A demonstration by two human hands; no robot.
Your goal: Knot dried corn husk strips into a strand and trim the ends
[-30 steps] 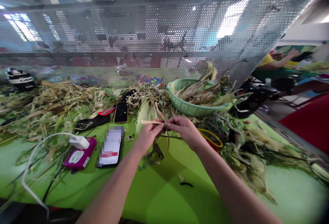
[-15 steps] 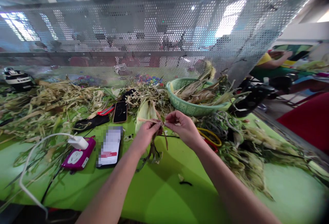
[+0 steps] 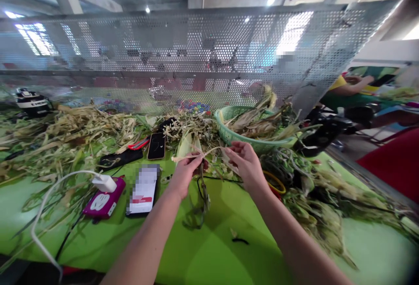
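Above the middle of the green table, my left hand (image 3: 187, 169) pinches a bundle of dry corn husk strips where they cross. My right hand (image 3: 245, 163) is closed on the far end of a pale corn husk strip (image 3: 214, 149), which stretches between the two hands. From under my left fingers a dark, twisted stalk (image 3: 205, 195) hangs down. A broad pale-green corn husk (image 3: 189, 144) stands just behind my left hand. My left fingertips hide the exact crossing point of the strips.
A green plastic basket (image 3: 229, 133) of husks stands behind my right hand. Heaps of dried husk (image 3: 88, 123) cover the left, and more husks (image 3: 322, 215) the right. Two phones, one a lit phone (image 3: 144, 193), and a purple power bank (image 3: 106, 197) with a white cable lie left.
My right hand has moved right, away from my left hand, drawing the husk strip out between them. The hanging stalk has swung slightly. The whole view has shifted a little.
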